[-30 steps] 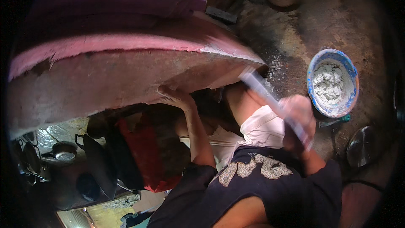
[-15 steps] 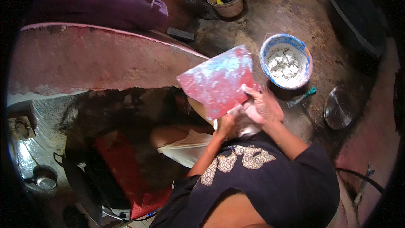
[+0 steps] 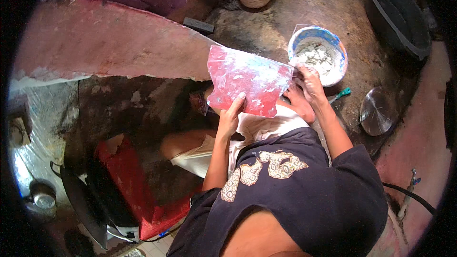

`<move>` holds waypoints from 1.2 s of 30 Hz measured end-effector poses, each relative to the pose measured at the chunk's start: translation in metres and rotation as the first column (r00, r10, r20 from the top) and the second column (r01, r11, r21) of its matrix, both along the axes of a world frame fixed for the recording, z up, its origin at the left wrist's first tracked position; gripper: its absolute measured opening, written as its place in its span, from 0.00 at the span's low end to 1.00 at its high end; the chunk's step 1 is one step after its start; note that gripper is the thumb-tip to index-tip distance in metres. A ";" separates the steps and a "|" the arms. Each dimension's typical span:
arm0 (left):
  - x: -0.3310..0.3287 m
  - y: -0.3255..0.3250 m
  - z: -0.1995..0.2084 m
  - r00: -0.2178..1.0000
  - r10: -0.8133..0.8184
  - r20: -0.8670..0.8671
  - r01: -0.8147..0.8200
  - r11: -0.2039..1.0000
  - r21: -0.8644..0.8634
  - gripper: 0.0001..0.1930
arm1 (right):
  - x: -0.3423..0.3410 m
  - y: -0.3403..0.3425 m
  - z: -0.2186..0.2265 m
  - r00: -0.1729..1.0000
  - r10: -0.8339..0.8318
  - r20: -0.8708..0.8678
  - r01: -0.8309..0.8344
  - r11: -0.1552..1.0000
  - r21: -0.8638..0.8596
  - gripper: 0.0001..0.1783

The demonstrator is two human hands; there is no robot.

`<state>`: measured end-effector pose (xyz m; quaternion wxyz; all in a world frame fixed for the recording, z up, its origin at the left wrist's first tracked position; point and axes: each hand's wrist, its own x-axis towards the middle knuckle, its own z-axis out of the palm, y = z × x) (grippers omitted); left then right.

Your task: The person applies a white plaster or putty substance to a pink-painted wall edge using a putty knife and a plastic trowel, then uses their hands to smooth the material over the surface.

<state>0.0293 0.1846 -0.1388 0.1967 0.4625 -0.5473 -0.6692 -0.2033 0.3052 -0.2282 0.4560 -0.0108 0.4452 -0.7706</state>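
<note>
Over stained brown floor (image 3: 297, 2), my left grip (image 3: 230, 120) pinches a flat, white-smeared red sheet (image 3: 250, 83), likely steadying it, my right grip (image 3: 312, 84) unreadable alongside.

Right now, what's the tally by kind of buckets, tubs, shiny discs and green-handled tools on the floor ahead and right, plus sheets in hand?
Buckets: 2, a blue-rimmed bucket and a pale bucket
Black tub: 1
Shiny disc: 1
Green-handled tool: 1
Red sheet: 1
Total: 6
</note>
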 end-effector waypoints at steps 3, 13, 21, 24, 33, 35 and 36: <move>-0.006 -0.001 0.015 0.987 0.005 0.161 0.058 0.921 -0.384 0.23 | -0.007 0.004 -0.025 0.932 0.196 -0.305 -0.081 0.933 0.351 0.17; 0.009 -0.019 0.062 0.870 -0.056 0.489 0.480 0.319 -0.817 0.19 | -0.004 0.102 -0.084 0.574 0.188 -0.797 0.497 0.694 0.521 0.12; 0.116 0.021 0.037 0.874 0.267 0.405 0.224 0.518 -0.825 0.23 | -0.062 0.206 -0.207 -0.098 0.943 -0.319 0.491 0.325 0.808 0.17; 0.122 0.037 0.019 0.836 0.336 0.433 0.161 0.604 -0.781 0.22 | -0.088 0.206 -0.241 -0.128 0.990 -0.058 0.411 0.106 0.905 0.20; 0.118 0.072 0.013 0.837 0.476 0.271 -0.184 0.709 -0.680 0.15 | -0.157 0.213 -0.304 -0.136 0.987 -0.087 0.395 0.135 0.909 0.23; 0.124 0.074 0.019 0.837 0.482 0.260 -0.157 0.666 -0.729 0.14 | -0.159 0.218 -0.303 -0.434 0.900 0.037 0.394 0.153 0.906 0.27; 0.126 0.076 0.022 0.829 0.471 0.300 -0.104 0.658 -0.746 0.11 | -0.156 0.221 -0.301 -0.435 0.900 0.042 0.369 0.135 0.920 0.29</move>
